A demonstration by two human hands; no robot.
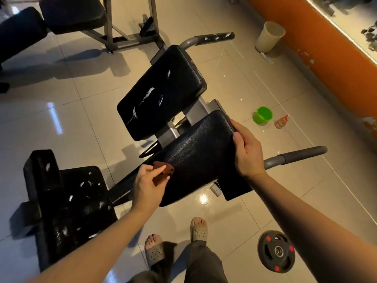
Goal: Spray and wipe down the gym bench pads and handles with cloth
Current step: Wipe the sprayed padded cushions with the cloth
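Note:
A gym machine with two black pads stands in front of me. My left hand (148, 185) pinches a small reddish-brown cloth (162, 172) against the left edge of the near pad (200, 160). On that pad's right edge, my right hand (247, 152) grips with the thumb on top. The far pad (163, 90) is cracked, with white tears. A grey handle with a dark grip (302, 155) sticks out to the right behind my right wrist, and another worn handle (214, 37) shows at the top. A spray bottle (282, 121) lies on the floor at right.
A green bucket (262, 115) sits beside the spray bottle. A pale bin (269, 36) stands by the orange wall. A weight plate (276, 251) lies near my feet. A worn black footplate (67, 203) is at lower left. Another bench (71, 15) stands at top left.

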